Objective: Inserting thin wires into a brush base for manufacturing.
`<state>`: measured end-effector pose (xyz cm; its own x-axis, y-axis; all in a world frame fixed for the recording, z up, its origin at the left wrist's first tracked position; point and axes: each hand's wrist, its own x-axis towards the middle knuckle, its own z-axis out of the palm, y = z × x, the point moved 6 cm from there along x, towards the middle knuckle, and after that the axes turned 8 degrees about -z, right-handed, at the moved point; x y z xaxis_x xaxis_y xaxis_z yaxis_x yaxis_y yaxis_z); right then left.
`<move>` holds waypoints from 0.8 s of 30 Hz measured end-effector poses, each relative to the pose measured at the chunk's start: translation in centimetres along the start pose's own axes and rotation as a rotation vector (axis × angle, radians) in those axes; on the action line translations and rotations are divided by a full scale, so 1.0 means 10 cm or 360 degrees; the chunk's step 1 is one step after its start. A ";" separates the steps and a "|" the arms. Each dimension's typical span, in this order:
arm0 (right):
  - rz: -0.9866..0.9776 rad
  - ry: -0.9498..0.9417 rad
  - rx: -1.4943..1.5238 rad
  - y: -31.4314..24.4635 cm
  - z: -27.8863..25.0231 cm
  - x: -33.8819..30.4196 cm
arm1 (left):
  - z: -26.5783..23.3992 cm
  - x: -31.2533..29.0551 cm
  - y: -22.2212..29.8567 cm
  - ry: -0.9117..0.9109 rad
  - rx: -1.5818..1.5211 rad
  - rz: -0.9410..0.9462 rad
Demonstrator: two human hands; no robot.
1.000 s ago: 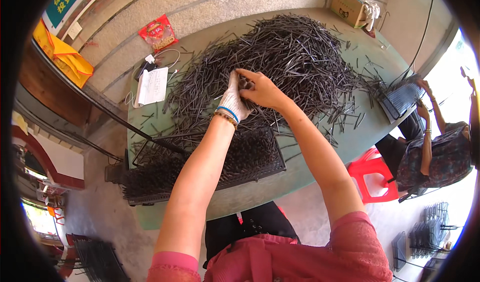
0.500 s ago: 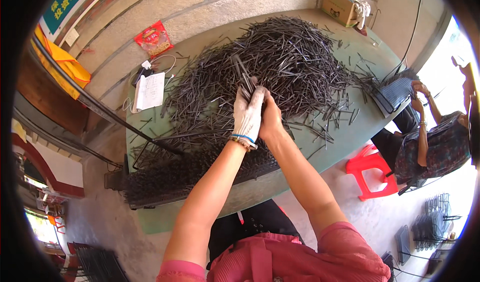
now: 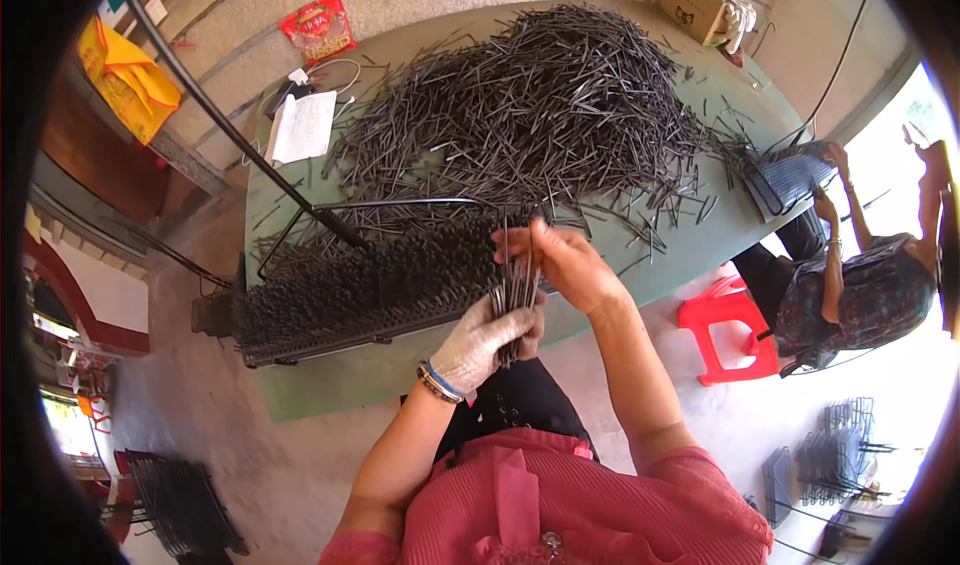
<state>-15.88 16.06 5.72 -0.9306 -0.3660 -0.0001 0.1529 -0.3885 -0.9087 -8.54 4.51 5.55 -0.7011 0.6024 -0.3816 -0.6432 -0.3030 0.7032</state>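
My left hand, in a white glove, is closed round the lower part of a bundle of thin dark sticks, which stands upright just above my lap. Bare, my right hand has its thumb and fingers closed about the upper part of the same bundle. Left of my hands lies a long dark rack, densely filled with upright thin sticks, along the table's near edge. Beyond it spreads a large heap of loose dark sticks.
A black metal bar slants over the green table. At the back are a paper pad, a red packet and a cardboard box. On the right another person handles a dark rack near a red stool.
Both hands have come back from the heap toward my body with the sticks. My right hand has shifted from beside the glove to the bundle's upper part.
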 end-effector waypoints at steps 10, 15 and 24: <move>0.0136 0.0350 -0.0308 0.41 -0.18 -0.74 | -0.23 -0.39 -0.71 -0.0164 0.0324 -0.0405; -0.0464 0.0907 -0.0838 0.04 -0.20 -0.95 | -0.35 -0.33 -0.93 0.0042 -0.0250 -0.0371; -0.1107 -0.0312 -0.2008 0.34 0.78 -1.31 | -0.51 -0.30 -0.86 0.0383 -0.0536 -0.0217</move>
<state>-0.52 12.91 5.85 -0.6176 -0.5652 0.5469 -0.7859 0.4172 -0.4564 -2.47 1.55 -2.35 -0.6290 0.4763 -0.6144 -0.7714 -0.4807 0.4170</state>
